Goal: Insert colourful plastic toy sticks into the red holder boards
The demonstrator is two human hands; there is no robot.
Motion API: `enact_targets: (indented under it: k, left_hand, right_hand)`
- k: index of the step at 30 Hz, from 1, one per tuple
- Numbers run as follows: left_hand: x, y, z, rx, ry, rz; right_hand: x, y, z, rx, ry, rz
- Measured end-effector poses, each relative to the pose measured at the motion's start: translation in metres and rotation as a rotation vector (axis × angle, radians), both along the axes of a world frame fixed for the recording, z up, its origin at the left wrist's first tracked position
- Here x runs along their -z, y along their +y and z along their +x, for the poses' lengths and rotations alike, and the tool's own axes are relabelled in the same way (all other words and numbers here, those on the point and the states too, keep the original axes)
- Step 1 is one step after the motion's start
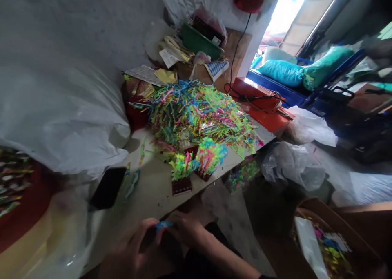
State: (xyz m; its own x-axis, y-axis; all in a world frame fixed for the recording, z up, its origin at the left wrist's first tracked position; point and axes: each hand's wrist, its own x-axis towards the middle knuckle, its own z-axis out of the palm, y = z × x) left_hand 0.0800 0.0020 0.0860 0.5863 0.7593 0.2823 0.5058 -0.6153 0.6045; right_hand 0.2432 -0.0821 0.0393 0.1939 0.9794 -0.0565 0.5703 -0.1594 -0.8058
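At the near edge of the white table (150, 197), my left hand (137, 244) and my right hand (186, 226) are close together. Between their fingertips is a small blue piece (163, 225), pinched from both sides. The left hand is blurred. Beyond them, dark red cards (181, 186) carry bunches of colourful strips (211, 154). Behind the cards lies a large heap of multicoloured strips (199, 111). To the left of the cards are a black phone (109, 188) and a few loose green strips (132, 185).
A big white sack (61, 119) stands at the left above a red tub (33, 205) of pieces. Papers and a green basin (200, 42) are at the back. An orange box (260, 103), plastic bags (294, 164) and an open carton (324, 213) are on the right.
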Motion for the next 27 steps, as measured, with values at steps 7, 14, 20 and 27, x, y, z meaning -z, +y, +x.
enact_targets:
  k: [7,14,20,27]
  left_hand:
    - [-0.008,-0.004,0.039,0.152,0.027,-0.060]
    - [-0.006,-0.006,0.041,0.139,0.052,-0.156]
    - [0.016,-0.012,0.014,0.135,0.120,-0.308]
    - [0.022,-0.013,0.009,0.117,0.126,-0.311]
  right_hand:
    - [0.013,-0.010,0.057,0.288,0.197,-0.054]
    - [0.027,-0.011,0.131,0.566,0.427,0.093]
    - [0.028,0.000,0.149,0.548,0.460,0.169]
    - [0.041,0.001,0.144,0.584,0.325,0.158]
